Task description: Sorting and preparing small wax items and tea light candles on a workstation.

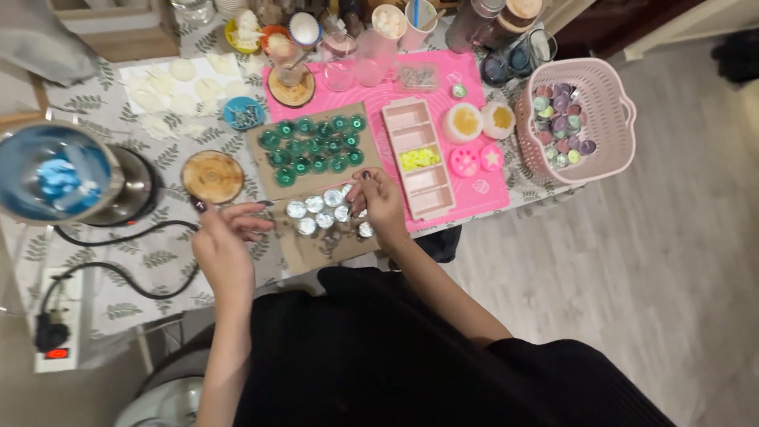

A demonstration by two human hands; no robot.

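my right hand (379,202) fingers pinch one light, easily dented foil cup (353,196) by its rim, beside the green cups (312,146); my left hand (225,237) fingers loosely curled, empty.

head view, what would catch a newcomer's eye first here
Likely the bright pink mat at the table's middle, with a pink compartment tray on it and a pink basket of small coloured cups at its right. In front, both hands work over a cluster of empty silver cups on cardboard, the right hand touching them, the left hand beside; green filled cups sit just behind.
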